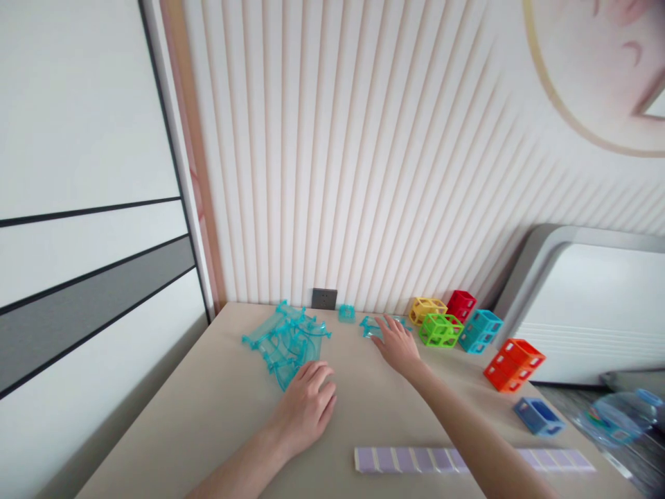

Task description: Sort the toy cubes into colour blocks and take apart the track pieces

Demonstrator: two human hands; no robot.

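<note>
A heap of translucent teal plastic track pieces [288, 343] lies on the left half of the table, several of them overlapping. My left hand [310, 402] rests on the tabletop at the near right edge of that heap, fingers loosely bent and slightly apart, holding nothing I can see. Farther right, my right hand [395, 344] reaches over another teal track piece [371, 326] lying flat near the wall. Its fingers are spread and touch or cover the middle of the piece. Between the heap and that piece, against the wall, sits a small teal block [346, 312].
Open-sided cube blocks stand at the right: yellow [427, 310], red [461, 305], green [440, 329], teal [481, 330], orange [514, 364] and blue [539, 416]. A lilac segmented strip [405, 460] passes under my right forearm. A wall socket [325, 299] sits behind the table [218, 409].
</note>
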